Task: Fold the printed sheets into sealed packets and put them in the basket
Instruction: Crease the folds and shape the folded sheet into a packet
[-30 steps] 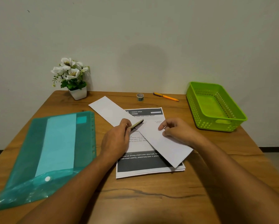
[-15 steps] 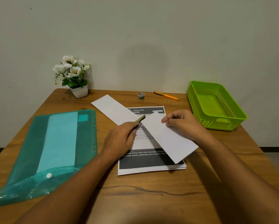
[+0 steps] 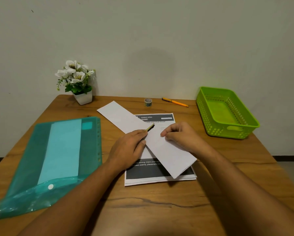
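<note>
Across the stack (image 3: 159, 171), a folded strip (image 3: 170, 155) lies diagonally. The left hand (image 3: 127, 149) grips a pen (image 3: 149, 128) against it; the right hand (image 3: 180, 135) pinches its edge with curled fingers. Creasing seems underway; the next move likely calls for another fold, then sealing. The basket (image 3: 228, 133) sits well apart, rightward.

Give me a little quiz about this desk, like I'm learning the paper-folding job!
1. True or false: the green basket already holds a packet.
2. The left hand grips: A) a dark stick B) scissors C) a stapler
3. Fill in: the folded white sheet under the right hand lies slantwise over a ___ of printed pages.
Key: 1 false; 2 A; 3 stack.
</note>
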Tool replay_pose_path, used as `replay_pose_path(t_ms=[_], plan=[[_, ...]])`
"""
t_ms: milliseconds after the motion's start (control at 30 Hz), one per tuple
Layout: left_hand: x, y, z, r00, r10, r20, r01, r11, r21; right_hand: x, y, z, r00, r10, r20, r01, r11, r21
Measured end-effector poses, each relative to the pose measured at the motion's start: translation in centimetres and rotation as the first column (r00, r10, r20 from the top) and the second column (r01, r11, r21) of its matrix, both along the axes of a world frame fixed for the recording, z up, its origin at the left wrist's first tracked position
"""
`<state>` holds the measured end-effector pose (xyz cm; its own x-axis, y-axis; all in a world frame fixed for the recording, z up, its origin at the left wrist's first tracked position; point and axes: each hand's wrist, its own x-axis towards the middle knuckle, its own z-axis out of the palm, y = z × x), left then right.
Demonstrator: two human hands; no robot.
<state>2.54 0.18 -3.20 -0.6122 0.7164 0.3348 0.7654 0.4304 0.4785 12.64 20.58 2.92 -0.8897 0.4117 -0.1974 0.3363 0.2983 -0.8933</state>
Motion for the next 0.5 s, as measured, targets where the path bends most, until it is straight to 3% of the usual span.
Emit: replay_pose_path(t_ms=[200, 500], plan=[[-0.2, 0.0, -0.3, 1.0, -0.004, -0.005, 0.004, 0.999, 0.036, -0.2, 0.0, -0.2, 0.998, 0.036, 0.056, -0.025, 0.982, -0.19], [0.2, -0.2, 0.0, 0.999, -0.002, -0.04, 0.004, 0.999, 0.042, -2.7, -0.6, -0.9, 0.991, 0.002, 0.137, 0.013, 0.994, -0.109]])
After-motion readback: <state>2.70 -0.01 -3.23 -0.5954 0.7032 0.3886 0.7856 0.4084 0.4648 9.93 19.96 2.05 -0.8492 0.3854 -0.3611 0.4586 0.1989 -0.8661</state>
